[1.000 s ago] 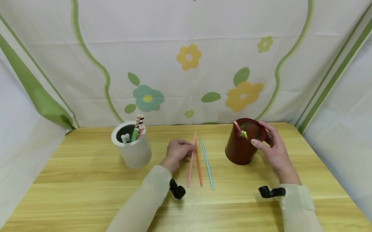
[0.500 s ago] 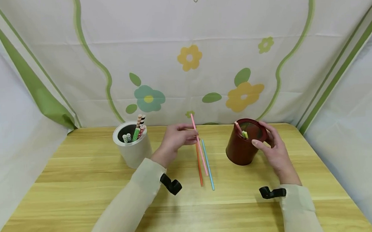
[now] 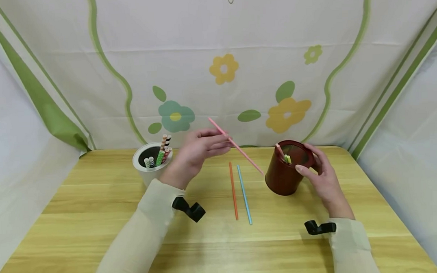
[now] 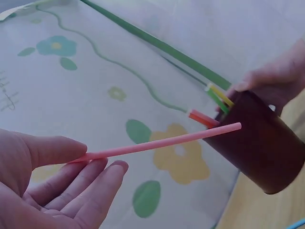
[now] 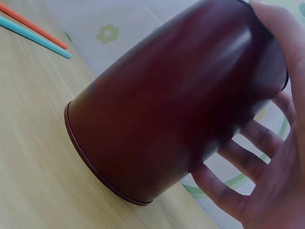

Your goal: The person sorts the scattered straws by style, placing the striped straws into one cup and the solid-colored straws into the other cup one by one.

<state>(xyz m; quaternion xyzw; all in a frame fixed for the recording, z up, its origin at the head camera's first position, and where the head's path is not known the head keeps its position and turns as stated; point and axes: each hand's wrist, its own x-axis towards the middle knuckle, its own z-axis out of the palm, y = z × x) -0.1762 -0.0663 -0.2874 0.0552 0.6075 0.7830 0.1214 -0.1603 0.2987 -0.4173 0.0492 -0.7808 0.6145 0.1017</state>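
Observation:
Between thumb and fingers, my left hand [image 3: 199, 151] pinches a pink straw [image 3: 243, 153] above the table. In the left wrist view the straw [image 4: 167, 141] slants toward a dark red cup, its free end in front of the cup's rim. My right hand [image 3: 324, 176] grips that dark red cup [image 3: 283, 178] by its right side, thumb near the rim and fingers behind. Inside the cup stand reddish straws [image 4: 202, 118] and yellow and green straws [image 4: 218, 98]. An orange straw [image 3: 233, 193] and a blue straw [image 3: 244, 196] lie on the table between the hands.
Behind my left hand, a white cup [image 3: 147, 176] holds several patterned straws [image 3: 163, 151]. The wooden table [image 3: 245, 257] ends at a flowered curtain [image 3: 199, 27] at the back, with white cloth at both sides.
My left hand has lifted the pink straw off the table beside the orange one. The straw has turned, its lower end swinging right toward the red cup. My right hand stays on the cup.

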